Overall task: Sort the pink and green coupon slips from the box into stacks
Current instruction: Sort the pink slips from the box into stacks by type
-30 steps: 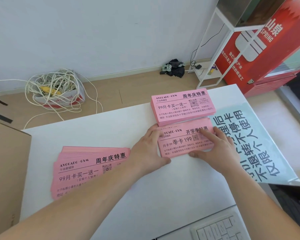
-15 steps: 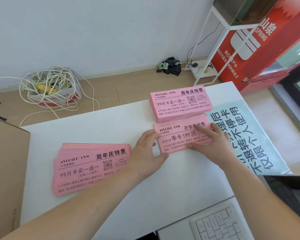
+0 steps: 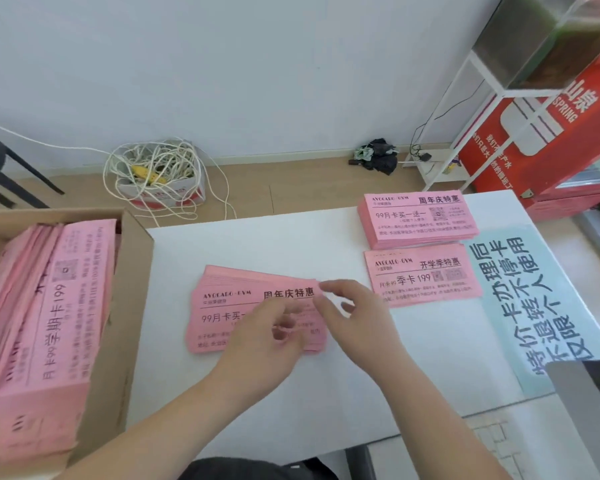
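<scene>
A fanned pile of pink coupon slips (image 3: 229,306) lies mid-table. My left hand (image 3: 267,344) hovers on its right half with bent fingers, holding nothing that I can see. My right hand (image 3: 357,320) reaches its fingertips to the pile's top right corner; blur hides whether they pinch a slip. Two squared pink stacks sit at the back right: the thick far stack (image 3: 416,216) and the thin near stack (image 3: 426,278). The cardboard box (image 3: 132,306) on the left holds many more pink slips (image 3: 49,306). No green slip shows.
A pale blue printed sheet (image 3: 534,306) lies along the right side of the white table (image 3: 257,244). A white keyboard (image 3: 499,445) and a grey object (image 3: 589,410) sit at the near right. Beyond the table are a box of tangled cable (image 3: 160,174) and a white shelf frame (image 3: 465,133).
Both hands left the thin near stack at the right and moved left onto the fanned pile. The view swung left, bringing the box of slips into sight.
</scene>
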A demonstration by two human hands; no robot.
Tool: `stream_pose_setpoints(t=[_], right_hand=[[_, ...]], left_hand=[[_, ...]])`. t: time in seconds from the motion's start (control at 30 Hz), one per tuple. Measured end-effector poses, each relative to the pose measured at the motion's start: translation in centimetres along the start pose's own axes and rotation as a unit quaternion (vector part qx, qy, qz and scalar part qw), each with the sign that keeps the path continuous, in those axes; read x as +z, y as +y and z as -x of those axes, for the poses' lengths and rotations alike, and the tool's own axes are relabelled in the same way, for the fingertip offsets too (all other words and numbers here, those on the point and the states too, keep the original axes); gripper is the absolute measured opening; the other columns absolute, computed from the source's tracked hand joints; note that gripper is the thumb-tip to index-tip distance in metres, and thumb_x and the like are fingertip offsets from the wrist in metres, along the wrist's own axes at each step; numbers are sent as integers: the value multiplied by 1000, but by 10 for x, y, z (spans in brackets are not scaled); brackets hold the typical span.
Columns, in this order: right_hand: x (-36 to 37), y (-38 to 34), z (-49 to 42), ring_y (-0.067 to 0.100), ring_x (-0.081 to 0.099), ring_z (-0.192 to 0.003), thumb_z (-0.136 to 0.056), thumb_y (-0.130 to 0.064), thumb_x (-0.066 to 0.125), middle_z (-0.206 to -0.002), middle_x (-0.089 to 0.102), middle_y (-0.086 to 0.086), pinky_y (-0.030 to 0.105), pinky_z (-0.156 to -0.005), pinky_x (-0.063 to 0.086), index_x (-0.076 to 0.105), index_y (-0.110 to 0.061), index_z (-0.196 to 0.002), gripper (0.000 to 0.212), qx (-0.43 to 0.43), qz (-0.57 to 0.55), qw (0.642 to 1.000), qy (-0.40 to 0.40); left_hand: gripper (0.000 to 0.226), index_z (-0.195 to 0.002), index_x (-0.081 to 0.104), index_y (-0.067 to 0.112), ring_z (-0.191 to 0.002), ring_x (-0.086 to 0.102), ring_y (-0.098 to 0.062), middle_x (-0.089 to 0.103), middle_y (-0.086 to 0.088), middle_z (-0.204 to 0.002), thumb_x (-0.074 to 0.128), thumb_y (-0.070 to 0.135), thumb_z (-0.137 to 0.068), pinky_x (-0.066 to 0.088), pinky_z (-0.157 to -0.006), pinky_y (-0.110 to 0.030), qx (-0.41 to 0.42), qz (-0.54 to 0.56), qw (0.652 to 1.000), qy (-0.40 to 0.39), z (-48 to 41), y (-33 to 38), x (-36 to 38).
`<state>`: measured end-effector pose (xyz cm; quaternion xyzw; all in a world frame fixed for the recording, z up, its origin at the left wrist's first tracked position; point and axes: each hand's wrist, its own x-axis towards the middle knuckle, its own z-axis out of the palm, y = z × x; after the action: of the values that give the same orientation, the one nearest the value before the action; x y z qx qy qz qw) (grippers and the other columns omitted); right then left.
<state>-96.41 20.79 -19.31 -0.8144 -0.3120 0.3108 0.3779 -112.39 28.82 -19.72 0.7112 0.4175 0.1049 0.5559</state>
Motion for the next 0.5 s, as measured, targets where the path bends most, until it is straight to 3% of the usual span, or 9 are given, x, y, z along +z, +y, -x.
stream_pose_setpoints(t=[0.1, 0.2, 0.27, 0.33, 0.4, 0.5], right_hand=[[39, -12, 19, -10, 57, -109, -96, -35, 66, -117, 66, -24, 21, -94, 47, 70, -32, -118, 22, -8, 42, 998, -42], [59, -20, 27, -2, 50, -124, -98, -41, 58, -129, 59, -25, 27, -100, 48, 64, -36, -130, 33, -39, 198, 978, -59], [65, -24, 29, 0, 43, -132, -100, -40, 53, -134, 55, -26, 27, -99, 47, 57, -39, -137, 37, -46, 272, 959, -59], [68, -26, 29, 2, 42, -133, -101, -35, 51, -135, 55, -25, 29, -97, 46, 54, -40, -140, 40, -39, 304, 950, -58], [70, -28, 27, 4, 45, -131, -101, -31, 50, -135, 56, -24, 30, -97, 47, 54, -40, -141, 42, -23, 309, 949, -59], [70, -32, 23, 5, 44, -133, -101, -29, 48, -137, 56, -24, 30, -98, 47, 54, -40, -143, 44, -2, 312, 947, -76]], left_hand=[[39, -114, 61, 48, -126, 50, 8, 54, 28, -132, 73, 21, -89, 42, -110, -24, 14, -50, 999, 13, 23, -33, -17], [47, -131, 58, 34, -141, 38, -5, 43, 16, -148, 69, 12, -91, 30, -120, -30, -41, -41, 994, 97, 33, -56, -35], [54, -141, 51, 26, -144, 32, -7, 39, 12, -152, 61, 4, -93, 26, -120, -29, -75, -12, 986, 147, 38, -66, -50], [54, -142, 48, 29, -145, 32, -9, 41, 12, -150, 54, 2, -95, 28, -121, -34, -110, 26, 979, 167, 42, -69, -62], [54, -131, 47, 39, -136, 44, -8, 50, 19, -135, 47, -2, -96, 36, -114, -32, -136, 86, 973, 165, 49, -67, -69], [54, -116, 46, 47, -118, 54, 4, 56, 26, -121, 47, -4, -97, 41, -93, -16, -140, 163, 963, 163, 54, -60, -73]])
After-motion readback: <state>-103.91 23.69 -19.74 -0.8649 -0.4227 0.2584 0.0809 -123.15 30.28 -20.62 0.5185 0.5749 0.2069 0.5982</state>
